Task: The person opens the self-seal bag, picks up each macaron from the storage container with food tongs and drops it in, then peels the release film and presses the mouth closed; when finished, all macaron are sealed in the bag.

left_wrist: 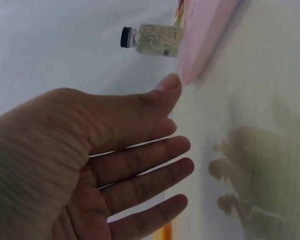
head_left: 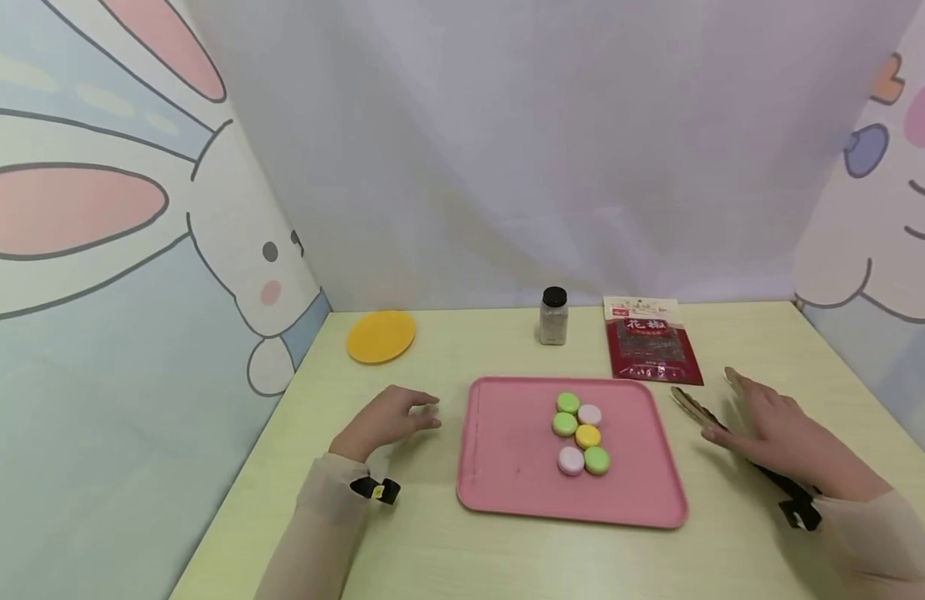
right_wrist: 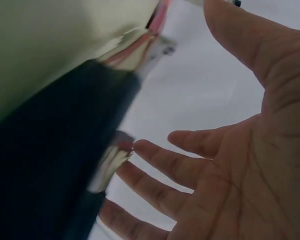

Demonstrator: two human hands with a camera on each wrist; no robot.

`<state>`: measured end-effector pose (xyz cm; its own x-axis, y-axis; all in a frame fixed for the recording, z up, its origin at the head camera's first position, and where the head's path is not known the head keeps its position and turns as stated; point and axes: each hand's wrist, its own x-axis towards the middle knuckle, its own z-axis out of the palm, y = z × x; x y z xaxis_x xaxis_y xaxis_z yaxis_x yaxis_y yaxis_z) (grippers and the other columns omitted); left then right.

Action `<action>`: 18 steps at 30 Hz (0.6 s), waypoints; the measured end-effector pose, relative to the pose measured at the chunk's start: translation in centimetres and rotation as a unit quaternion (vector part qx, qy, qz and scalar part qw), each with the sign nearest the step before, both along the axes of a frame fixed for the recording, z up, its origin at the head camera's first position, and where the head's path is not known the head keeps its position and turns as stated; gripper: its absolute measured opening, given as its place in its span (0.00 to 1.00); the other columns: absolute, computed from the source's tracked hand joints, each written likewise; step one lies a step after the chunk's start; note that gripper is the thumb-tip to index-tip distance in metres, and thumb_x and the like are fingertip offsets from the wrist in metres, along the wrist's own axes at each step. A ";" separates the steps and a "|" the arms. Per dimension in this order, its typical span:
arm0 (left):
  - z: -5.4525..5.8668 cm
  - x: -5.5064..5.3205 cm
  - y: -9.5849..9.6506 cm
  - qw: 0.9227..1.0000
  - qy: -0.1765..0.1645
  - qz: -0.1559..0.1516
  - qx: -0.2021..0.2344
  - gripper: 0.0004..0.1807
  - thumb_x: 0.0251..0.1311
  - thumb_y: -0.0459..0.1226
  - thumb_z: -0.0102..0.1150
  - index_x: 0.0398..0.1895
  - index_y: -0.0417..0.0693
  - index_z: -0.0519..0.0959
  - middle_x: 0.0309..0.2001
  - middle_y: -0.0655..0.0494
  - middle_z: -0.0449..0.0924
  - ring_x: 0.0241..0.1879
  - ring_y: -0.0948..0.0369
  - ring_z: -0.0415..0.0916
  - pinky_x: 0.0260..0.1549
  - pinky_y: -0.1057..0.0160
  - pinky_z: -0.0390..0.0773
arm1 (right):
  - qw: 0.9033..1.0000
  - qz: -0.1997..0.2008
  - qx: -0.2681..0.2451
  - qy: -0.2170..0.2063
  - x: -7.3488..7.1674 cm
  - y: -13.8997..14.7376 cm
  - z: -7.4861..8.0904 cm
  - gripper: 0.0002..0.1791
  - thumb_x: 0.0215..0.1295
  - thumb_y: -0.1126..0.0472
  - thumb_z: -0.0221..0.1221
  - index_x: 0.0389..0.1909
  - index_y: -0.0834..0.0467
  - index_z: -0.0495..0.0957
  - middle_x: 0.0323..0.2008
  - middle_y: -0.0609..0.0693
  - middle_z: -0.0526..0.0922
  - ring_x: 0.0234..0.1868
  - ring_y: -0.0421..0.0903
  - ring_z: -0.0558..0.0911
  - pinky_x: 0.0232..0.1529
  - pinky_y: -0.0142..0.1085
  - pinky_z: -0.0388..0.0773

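My left hand (head_left: pixel 386 422) hovers over the table just left of the pink tray (head_left: pixel 507 450). Its fingers are extended and hold nothing in the left wrist view. On the right, my other hand (head_left: pixel 796 437) is spread above the metal tongs (head_left: pixel 697 408) with dark handles, partly hidden under it. In the right wrist view, the dark handle (right_wrist: pixel 55 145) lies in front of the open palm, with no fingers wrapped round it. Green macarons (head_left: pixel 564 424), pale pink macarons (head_left: pixel 571 461) and one yellow macaron (head_left: pixel 587 437) lie on the tray.
Behind the tray stands a clear jar (head_left: pixel 553 323) with a black lid. A red spice packet (head_left: pixel 652 343) lies at the back right, close to the tray's far corner. A yellow plate (head_left: pixel 382 337) sits at the back left. A pale curtain (head_left: pixel 507 150) hangs behind the table.
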<state>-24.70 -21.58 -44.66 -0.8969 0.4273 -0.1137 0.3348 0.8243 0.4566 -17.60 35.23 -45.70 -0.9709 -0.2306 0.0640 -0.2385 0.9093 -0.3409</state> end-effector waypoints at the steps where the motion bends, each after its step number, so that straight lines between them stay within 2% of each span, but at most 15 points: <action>1: -0.3 0.0 0.0 1.000 0.001 0.003 -0.007 0.24 0.62 0.48 0.69 0.59 0.51 0.83 0.58 0.56 0.82 0.62 0.54 0.75 0.61 0.50 0.73 | 1.000 -0.006 -0.001 0.004 0.2 0.4 -0.5 0.64 0.61 0.37 0.66 0.76 0.75 0.40 0.65 0.83 0.56 0.60 0.82 0.59 0.55 0.73 0.59; 5: -1.1 -0.2 0.2 1.000 0.002 0.004 -0.025 0.26 0.57 0.48 0.73 0.58 0.49 0.83 0.62 0.56 0.79 0.65 0.53 0.72 0.64 0.49 0.70 | 0.999 -0.026 0.000 0.021 0.6 1.2 -1.6 0.67 0.51 0.39 0.73 0.70 0.81 0.45 0.59 0.86 0.56 0.54 0.84 0.61 0.50 0.74 0.61; 9: -1.9 -0.4 0.5 0.999 0.007 -0.024 -0.045 0.35 0.56 0.53 0.72 0.65 0.49 0.77 0.70 0.56 0.70 0.72 0.52 0.63 0.67 0.47 0.65 | 0.999 -0.041 0.010 0.005 0.7 1.8 -2.0 0.68 0.48 0.39 0.75 0.64 0.86 0.47 0.52 0.89 0.60 0.49 0.85 0.65 0.48 0.73 0.64; 11: -2.5 -0.5 0.7 0.997 0.019 -0.050 -0.050 0.39 0.58 0.56 0.70 0.69 0.49 0.73 0.74 0.55 0.65 0.74 0.52 0.58 0.69 0.46 0.61 | 0.999 -0.046 0.014 -0.006 0.6 2.1 -2.1 0.68 0.50 0.39 0.74 0.64 0.87 0.45 0.49 0.90 0.62 0.47 0.85 0.67 0.46 0.72 0.68; 14: -3.4 -0.6 0.8 0.995 0.039 -0.082 -0.029 0.42 0.60 0.58 0.66 0.73 0.47 0.68 0.76 0.53 0.59 0.77 0.51 0.50 0.72 0.45 0.54 | 0.998 -0.053 0.014 -0.016 0.4 2.5 -2.2 0.63 0.55 0.38 0.71 0.61 0.88 0.49 0.43 0.87 0.67 0.43 0.81 0.73 0.42 0.68 0.73; 18: -4.6 -0.8 0.7 0.994 0.062 -0.092 -0.013 0.45 0.62 0.63 0.60 0.75 0.50 0.65 0.78 0.54 0.55 0.78 0.51 0.46 0.74 0.44 0.47 | 0.998 -0.066 0.000 -0.017 0.4 2.6 -2.2 0.53 0.64 0.39 0.64 0.56 0.88 0.57 0.39 0.83 0.71 0.39 0.74 0.76 0.35 0.62 0.75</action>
<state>-25.48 -20.87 -49.27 -0.8116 0.5838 -0.0196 0.5335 0.7545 0.3824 -17.21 37.79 -47.87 -0.9944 -0.1010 0.0302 -0.1052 0.9323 -0.3460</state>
